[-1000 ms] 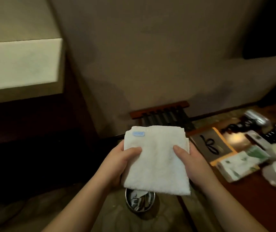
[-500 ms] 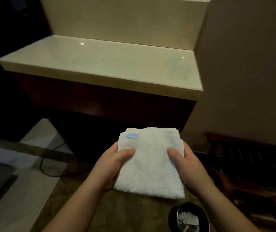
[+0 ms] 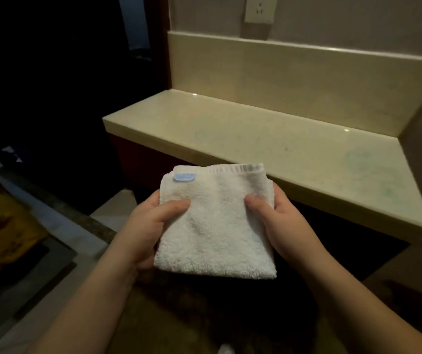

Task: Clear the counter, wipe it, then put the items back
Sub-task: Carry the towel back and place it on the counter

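A folded white towel (image 3: 217,226) with a small blue label at its top left is held flat in front of me. My left hand (image 3: 148,226) grips its left edge, thumb on top. My right hand (image 3: 279,223) grips its right edge the same way. Just beyond the towel runs the beige stone counter (image 3: 268,144), whose top is bare, with faint smudges on its right part. The towel hovers in front of the counter's front edge, not touching it.
A beige backsplash (image 3: 294,77) rises behind the counter, with a wall socket (image 3: 259,8) above it. A wall closes the counter's right end. Dark cabinet front lies under the counter. To the left are a dark opening and a patterned floor (image 3: 8,233).
The view has swung left from the desk with its items to the counter, which now lies closer and more to the right. Both hands keep the same hold on the towel.
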### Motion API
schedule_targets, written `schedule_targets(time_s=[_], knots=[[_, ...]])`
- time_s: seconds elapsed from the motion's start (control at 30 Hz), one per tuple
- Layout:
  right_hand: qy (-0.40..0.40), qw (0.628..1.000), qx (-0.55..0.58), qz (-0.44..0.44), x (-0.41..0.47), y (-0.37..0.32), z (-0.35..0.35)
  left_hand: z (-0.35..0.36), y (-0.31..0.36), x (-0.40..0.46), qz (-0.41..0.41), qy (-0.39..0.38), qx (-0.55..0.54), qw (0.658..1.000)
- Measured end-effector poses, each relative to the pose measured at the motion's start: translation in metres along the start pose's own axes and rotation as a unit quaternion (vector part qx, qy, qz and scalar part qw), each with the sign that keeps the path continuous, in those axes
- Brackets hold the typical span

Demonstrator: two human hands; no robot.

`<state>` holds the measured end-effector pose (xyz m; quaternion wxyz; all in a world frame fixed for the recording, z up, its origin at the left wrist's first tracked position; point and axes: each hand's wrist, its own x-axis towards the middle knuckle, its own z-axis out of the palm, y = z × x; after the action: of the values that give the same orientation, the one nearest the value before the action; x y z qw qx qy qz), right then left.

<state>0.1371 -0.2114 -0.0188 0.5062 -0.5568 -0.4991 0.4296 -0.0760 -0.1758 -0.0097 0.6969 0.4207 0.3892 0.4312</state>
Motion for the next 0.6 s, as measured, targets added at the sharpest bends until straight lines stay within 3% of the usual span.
schedule_targets(time_s=[0.4,0.6], knots=[[-0.117,0.989,0.038,-0.082,0.163,-0.066,-0.011,0.011,0.094,0.105,0.114,0.06,0.037,0.991],[-0.133,0.985,0.031,-0.104,0.23,-0.077,-0.006,0.008,0.12,0.151,0.137,0.095,0.059,0.984]])
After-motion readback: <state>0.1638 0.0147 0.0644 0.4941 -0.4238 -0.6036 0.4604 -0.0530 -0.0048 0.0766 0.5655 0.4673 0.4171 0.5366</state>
